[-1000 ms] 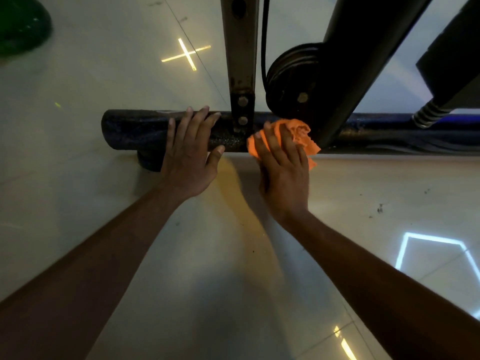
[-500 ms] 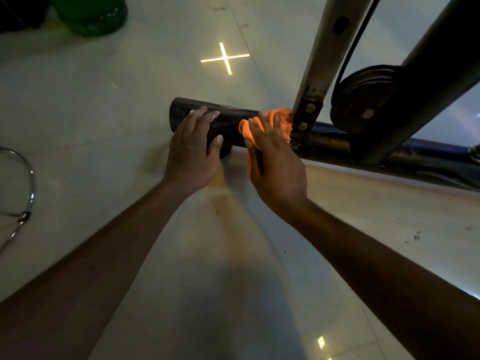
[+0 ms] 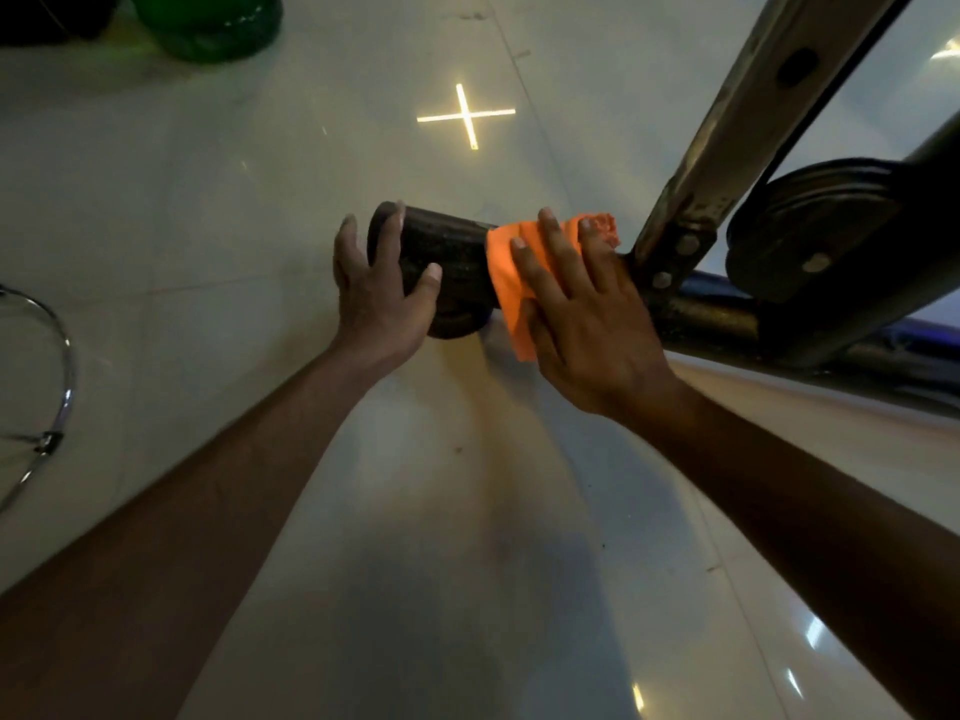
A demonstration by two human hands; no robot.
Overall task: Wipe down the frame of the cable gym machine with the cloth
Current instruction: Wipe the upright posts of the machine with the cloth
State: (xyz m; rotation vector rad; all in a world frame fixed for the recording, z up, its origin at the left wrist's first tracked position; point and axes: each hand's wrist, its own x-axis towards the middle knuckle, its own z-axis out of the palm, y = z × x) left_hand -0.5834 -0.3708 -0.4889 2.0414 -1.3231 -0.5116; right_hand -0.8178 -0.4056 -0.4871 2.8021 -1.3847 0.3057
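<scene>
I am pressing the orange cloth [image 3: 511, 283] flat under my right hand [image 3: 587, 324], fingers straight, draping it over the dark base tube [image 3: 447, 252] of the frame. My left hand [image 3: 379, 288] is curling round the tube's end just beside it. Just beyond my right fingertips, the bolted upright [image 3: 727, 148] and a pulley [image 3: 810, 226] are crowding the tube.

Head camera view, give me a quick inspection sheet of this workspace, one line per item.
Surface: glossy tiled floor, a cross of light reflected on it.
Job's things: orange cloth draped over the black base bar, beside the bolted upright.
Clutter: green object top left; chrome loop at left edge.
Hands: left hand grips the bar's end; right hand presses the cloth flat.
Cables: black cable running to a pulley.
Surroundings: nothing seen.
</scene>
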